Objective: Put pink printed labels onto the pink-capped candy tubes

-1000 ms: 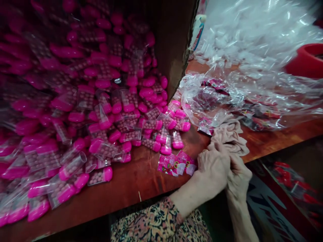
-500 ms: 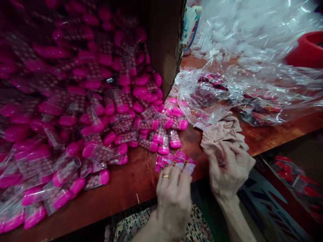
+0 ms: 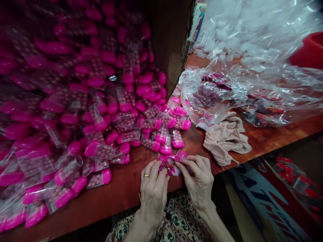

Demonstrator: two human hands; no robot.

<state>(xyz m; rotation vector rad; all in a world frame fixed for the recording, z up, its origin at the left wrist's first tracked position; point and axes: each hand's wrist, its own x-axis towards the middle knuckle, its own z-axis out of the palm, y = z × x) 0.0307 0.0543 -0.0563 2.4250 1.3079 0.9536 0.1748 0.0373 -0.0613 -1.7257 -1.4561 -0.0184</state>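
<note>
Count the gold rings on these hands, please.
1: a plain gold metal ring on a finger of the left hand, which pinches a small pink printed wrapper alongside the right hand. The right hand shows none, though curled fingers may hide one.

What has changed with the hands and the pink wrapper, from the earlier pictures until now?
Both hands have left the beige cloth: the left hand moved first, then the right hand let go. Both moved toward the table edge and now pinch the pink printed wrapper, which no longer lies flat. The pink-capped packets and clear plastic bag stayed as they were.
</note>
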